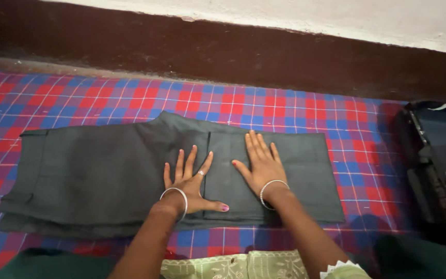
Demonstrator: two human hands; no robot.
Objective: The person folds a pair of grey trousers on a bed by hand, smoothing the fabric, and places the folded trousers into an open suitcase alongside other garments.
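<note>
A pair of dark grey trousers (pixel 94 170) lies flat and folded lengthwise on a red and blue checked cloth (pixel 78 95). The right part is folded over toward the middle, with a fold edge running between my hands. My left hand (pixel 189 183) presses flat on the trousers just left of that edge, fingers spread, thumb pointing right. My right hand (pixel 261 163) presses flat on the folded-over part, fingers together. Both wrists wear silver bangles. Neither hand grips anything.
A dark brown wall base (pixel 233 51) runs along the back under a pale wall. A black bag or case (pixel 432 170) sits at the right edge. Light green patterned fabric (pixel 233 266) lies at the bottom near my arms.
</note>
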